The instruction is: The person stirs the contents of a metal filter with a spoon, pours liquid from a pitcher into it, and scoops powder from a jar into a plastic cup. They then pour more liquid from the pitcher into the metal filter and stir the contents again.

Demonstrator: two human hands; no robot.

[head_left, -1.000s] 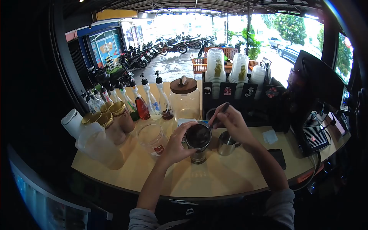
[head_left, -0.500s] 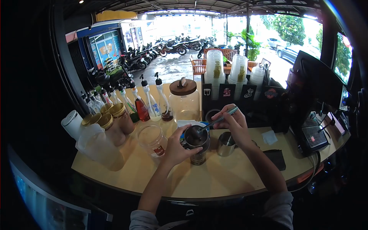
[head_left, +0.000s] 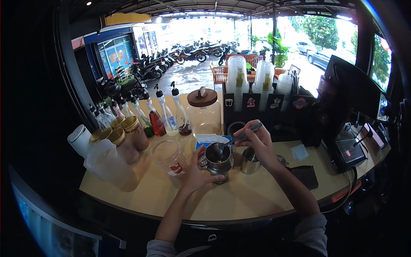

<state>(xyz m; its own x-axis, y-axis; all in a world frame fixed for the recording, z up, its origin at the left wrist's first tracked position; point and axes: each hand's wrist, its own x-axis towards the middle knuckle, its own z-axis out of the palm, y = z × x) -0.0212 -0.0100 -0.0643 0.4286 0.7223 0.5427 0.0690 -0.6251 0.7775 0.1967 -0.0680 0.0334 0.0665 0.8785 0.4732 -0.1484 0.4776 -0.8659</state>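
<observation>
My left hand (head_left: 198, 171) is wrapped round the side of a metal cup with a wide rim (head_left: 219, 165), which sits on top of a glass at the counter's middle. Pinched in my right hand (head_left: 257, 139) is the handle of a spoon (head_left: 239, 137); its bowl dips inside the metal cup. Dark contents show in the cup, too dim to make out. Just right of it stands a steel pitcher (head_left: 250, 162). On the left is a clear open jar (head_left: 168, 155) with a red label, close to my left hand.
Behind the cup are a blue tissue pack (head_left: 201, 144) and a wooden-lidded glass jar (head_left: 204, 118). Pump bottles (head_left: 157, 122) and gold-lidded jars (head_left: 132, 128) line the left. Stacked plastic cups (head_left: 237, 79) stand behind; a dark cloth (head_left: 305, 176) and a machine (head_left: 349, 147) are right.
The metal cup now tilts less towards me, and its wide rim shows. My left fingers have shifted down its side. My right hand and the spoon have moved slightly left and down.
</observation>
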